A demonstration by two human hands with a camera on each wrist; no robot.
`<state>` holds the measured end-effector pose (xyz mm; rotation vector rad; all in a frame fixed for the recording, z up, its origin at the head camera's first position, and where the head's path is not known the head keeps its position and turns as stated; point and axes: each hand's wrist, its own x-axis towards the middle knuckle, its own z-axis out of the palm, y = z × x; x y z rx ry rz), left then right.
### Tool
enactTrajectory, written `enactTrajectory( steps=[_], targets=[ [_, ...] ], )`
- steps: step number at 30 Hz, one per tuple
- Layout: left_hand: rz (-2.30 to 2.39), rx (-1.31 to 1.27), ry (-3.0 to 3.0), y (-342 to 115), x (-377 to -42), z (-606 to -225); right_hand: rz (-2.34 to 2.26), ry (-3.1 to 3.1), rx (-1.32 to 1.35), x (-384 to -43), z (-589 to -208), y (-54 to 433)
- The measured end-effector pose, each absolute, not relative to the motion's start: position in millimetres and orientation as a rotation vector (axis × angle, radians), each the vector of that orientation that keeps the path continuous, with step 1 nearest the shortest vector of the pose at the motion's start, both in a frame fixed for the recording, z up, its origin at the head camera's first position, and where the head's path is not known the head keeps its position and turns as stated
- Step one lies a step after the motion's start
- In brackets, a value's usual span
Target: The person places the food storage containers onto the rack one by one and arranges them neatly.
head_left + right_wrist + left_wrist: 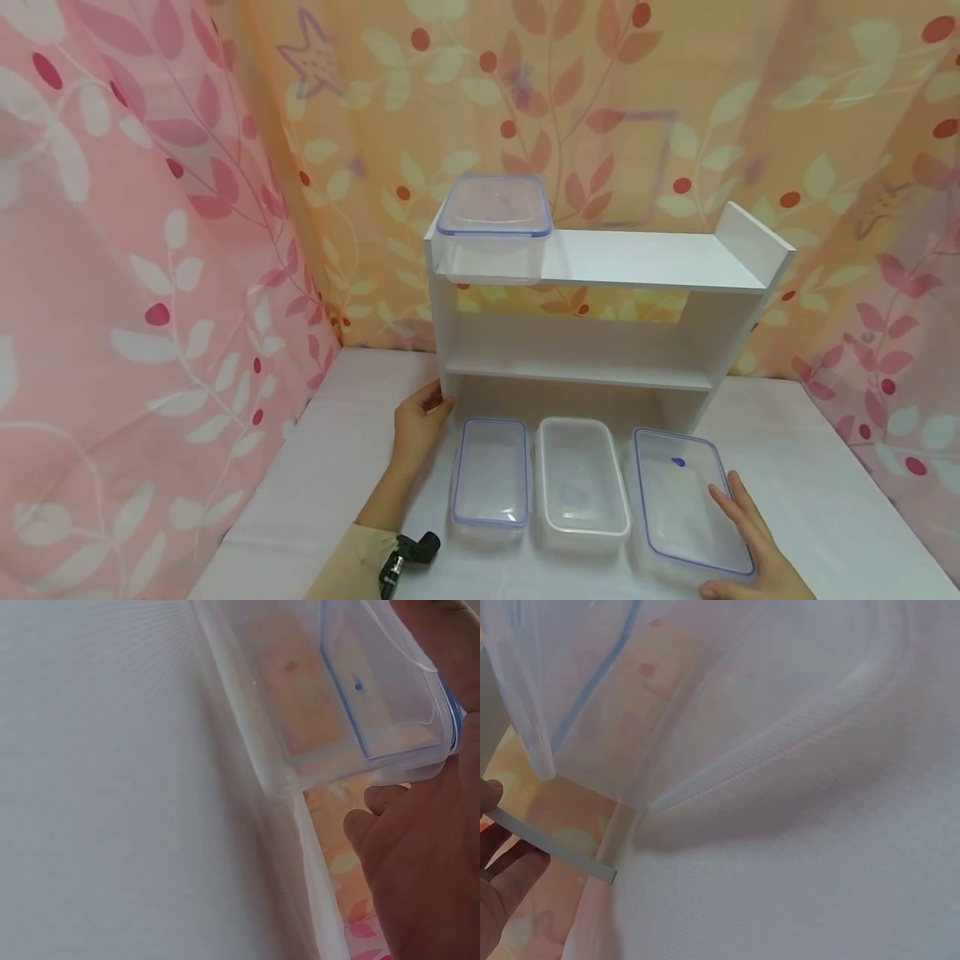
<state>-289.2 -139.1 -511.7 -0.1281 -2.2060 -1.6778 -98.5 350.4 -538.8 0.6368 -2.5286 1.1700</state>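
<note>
Four clear boxes (491, 471) are arranged about the white shelf unit (577, 346), three set in a row on the table (337, 450) before its foot and one placed on its top board (637, 258). At the shelf unit's left end, the edge of the left side panel (442, 333) is pinched low down between the thumb and fingers of the left hand (422, 425), by which the unit appears to be steadied. Above, on the shelf unit's upper left, the upper box (493, 242) is seated, blue-edged and lidded. In front of the shelf unit's left part, the left box (491, 483) is set, also lidded with a blue border; before its middle, the middle box (583, 479) is placed, with no blue border seen on its rim. Before the shelf unit's right end, the right box (678, 500), blue-bordered and turned slightly askew, is flanked by the right hand (761, 554), whose fingers are loosely spread along its outer side; how firmly it is touched cannot be told. The step in hand is judged to be a taking hold of the right box; for the next move, a surer grasp round its sides would be called for.
</note>
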Motion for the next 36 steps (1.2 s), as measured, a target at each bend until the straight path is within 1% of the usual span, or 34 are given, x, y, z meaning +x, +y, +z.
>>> enactTrajectory(
  steps=[11,19,31,33,36],
  targets=[
    [-1.667,-0.132,-2.209,-139.5,-290.9,-513.2,1.130,-2.554,0.563,-100.5,-545.3,351.9],
    [-1.662,-0.117,-2.219,-139.9,-293.5,-514.7,1.242,-2.647,0.402,-95.2,-537.3,343.1],
    [-1.667,-0.108,-2.221,-140.8,-292.8,-514.9,1.240,-2.783,0.206,-94.1,-535.8,338.4],
    [-1.671,-0.106,-2.223,-141.0,-292.2,-514.2,1.237,-2.773,0.207,-93.8,-535.2,337.3],
    [-1.663,-0.099,-2.233,-141.7,-291.3,-513.6,1.186,-2.705,0.299,-93.7,-535.9,337.6]
  ],
)
